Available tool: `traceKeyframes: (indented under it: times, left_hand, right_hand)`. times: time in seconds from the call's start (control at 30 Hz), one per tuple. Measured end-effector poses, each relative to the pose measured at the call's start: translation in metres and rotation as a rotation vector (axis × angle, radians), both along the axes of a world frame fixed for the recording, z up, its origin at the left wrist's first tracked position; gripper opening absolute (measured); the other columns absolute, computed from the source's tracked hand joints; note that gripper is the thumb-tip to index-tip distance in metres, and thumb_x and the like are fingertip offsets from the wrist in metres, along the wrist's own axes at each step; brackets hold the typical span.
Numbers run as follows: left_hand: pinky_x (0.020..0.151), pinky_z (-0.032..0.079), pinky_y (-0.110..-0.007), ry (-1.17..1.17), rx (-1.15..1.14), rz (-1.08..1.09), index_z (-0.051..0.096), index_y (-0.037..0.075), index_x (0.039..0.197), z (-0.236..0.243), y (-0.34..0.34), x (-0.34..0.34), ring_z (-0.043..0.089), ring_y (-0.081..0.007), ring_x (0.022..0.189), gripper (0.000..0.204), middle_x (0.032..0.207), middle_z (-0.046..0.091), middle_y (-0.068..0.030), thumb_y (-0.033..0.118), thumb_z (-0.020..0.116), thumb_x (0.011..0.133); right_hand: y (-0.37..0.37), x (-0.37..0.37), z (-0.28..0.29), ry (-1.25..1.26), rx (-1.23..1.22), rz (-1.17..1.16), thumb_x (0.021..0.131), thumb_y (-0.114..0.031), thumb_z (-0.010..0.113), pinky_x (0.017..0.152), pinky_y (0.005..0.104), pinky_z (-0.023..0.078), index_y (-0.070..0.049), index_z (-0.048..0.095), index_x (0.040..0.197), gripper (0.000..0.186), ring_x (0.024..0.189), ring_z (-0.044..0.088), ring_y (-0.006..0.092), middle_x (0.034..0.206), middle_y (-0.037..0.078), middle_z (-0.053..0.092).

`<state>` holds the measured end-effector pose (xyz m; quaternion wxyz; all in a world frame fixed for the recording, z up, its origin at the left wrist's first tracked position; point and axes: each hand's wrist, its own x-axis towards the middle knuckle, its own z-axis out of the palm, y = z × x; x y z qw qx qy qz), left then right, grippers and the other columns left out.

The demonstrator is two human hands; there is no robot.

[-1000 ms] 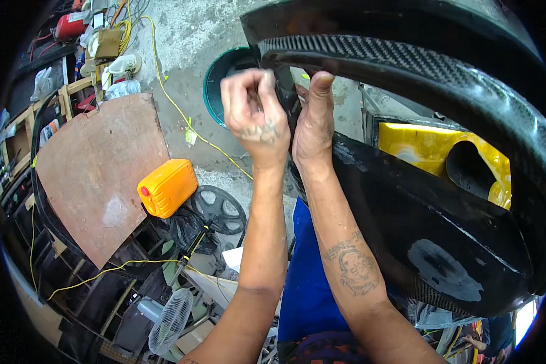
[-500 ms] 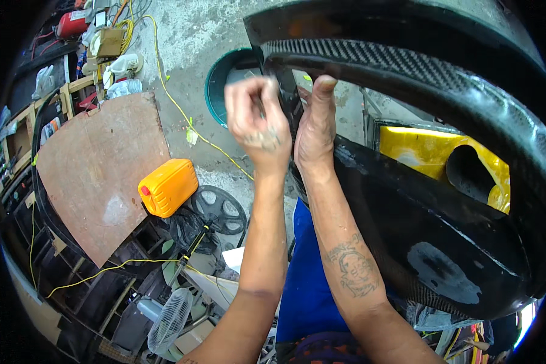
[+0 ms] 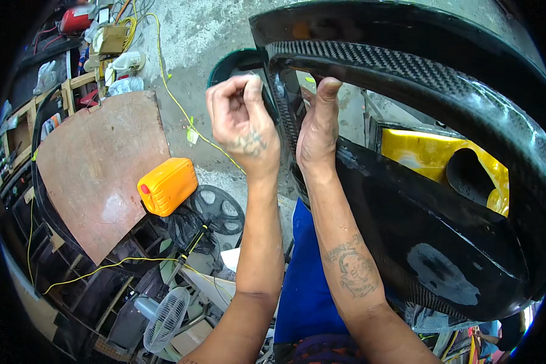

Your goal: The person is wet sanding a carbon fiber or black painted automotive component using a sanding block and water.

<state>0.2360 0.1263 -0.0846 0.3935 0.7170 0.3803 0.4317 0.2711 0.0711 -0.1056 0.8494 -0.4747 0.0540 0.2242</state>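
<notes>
your left hand (image 3: 242,121) has shifted left, just beside the end of the black carbon-weave part (image 3: 394,224), exposing more of its woven edge; only your right hand now appears to support it. left fingers are curled in toward the thumb; whether they pinch anything cannot be told. the green tub (image 3: 229,57) behind is partly blocked from view. your right hand (image 3: 317,133) remains at the opening, thumb raised, fingers hidden; its hold cannot be verified. the part fills your right side, partly screening a yellow panel (image 3: 415,142).

Jerrycan (image 3: 167,187) left of panel (image 3: 400,218)
</notes>
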Motion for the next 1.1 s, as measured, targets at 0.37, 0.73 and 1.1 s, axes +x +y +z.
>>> traceKeyframes:
  times: [0.37,0.73,1.1]
  left_hand:
    - [0.067,0.047,-0.024,0.242,0.109,-0.106,0.065,-0.003,0.093,-0.013,-0.006,0.005,0.056,-0.0104,0.075,0.007,0.092,0.059,-0.0058,0.001,0.071,0.093]
    - [0.065,0.046,-0.026,0.231,0.155,-0.086,0.065,-0.001,0.091,-0.016,-0.012,-0.004,0.056,-0.0125,0.072,0.006,0.088,0.059,-0.0061,0.003,0.070,0.093]
    - [0.061,0.044,-0.032,0.186,0.102,-0.104,0.065,-0.002,0.088,-0.017,-0.002,0.006,0.055,-0.0190,0.070,0.003,0.087,0.058,-0.0097,-0.002,0.068,0.089]
  right_hand:
    - [-0.003,0.005,0.004,0.079,0.079,0.023,0.093,-0.068,0.063,0.108,0.0322,0.034,-0.002,0.054,0.130,0.076,0.118,0.050,0.0169,0.123,0.006,0.057]
    - [0.001,0.000,-0.006,0.037,0.066,-0.024,0.096,-0.064,0.062,0.106,0.0332,0.035,-0.002,0.056,0.128,0.070,0.116,0.051,0.0172,0.122,0.006,0.058]
    - [-0.001,0.003,0.004,0.037,0.045,0.000,0.095,-0.067,0.061,0.107,0.0320,0.035,-0.003,0.056,0.129,0.073,0.117,0.051,0.0175,0.122,0.006,0.058]
